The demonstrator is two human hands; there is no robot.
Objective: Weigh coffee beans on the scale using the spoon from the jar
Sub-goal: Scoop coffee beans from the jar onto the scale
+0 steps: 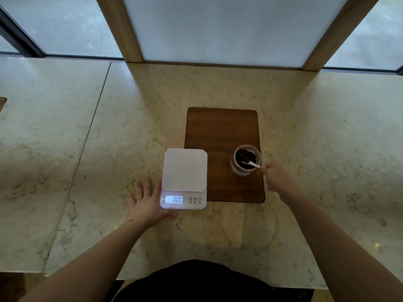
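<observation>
While the scale [185, 178] reads zero with its plate bare, the right hand [278, 177] pinches the handle of a white spoon [250, 164] resting in the jar [246, 161] of beans [246, 155]. The jar stands on a wooden board [222, 129], just right of the scale. The left hand [148, 203] lies flat and spread on the marble surface [109, 149], touching the scale's left edge.

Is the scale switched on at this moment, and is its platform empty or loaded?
On and empty. The scale has a lit display reading 0.00, and its white platform is bare; the beans are in the jar.
</observation>
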